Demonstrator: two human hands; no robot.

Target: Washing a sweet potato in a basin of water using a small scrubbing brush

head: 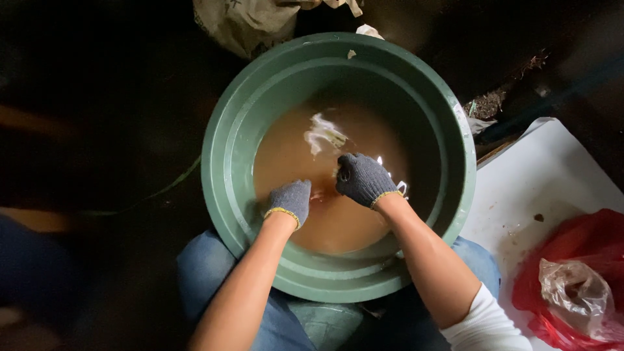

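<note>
A large green plastic basin (pixel 227 136) sits between my knees, holding murky brown water (pixel 338 221). My left hand (pixel 290 201) and my right hand (pixel 361 178) both wear grey knit gloves and are dipped at the water's surface near the middle. Their fingers curl down into the water close together; whatever lies between them is hidden by the murk. A pale whitish scrap (pixel 324 134) floats just beyond my right hand.
A white board (pixel 539 188) lies to the right with a red plastic bag (pixel 585 253) and a clear crumpled bag (pixel 575 292) on it. A beige sack (pixel 244 23) stands behind the basin. A thin green cord (pixel 162 190) runs along the dark floor on the left.
</note>
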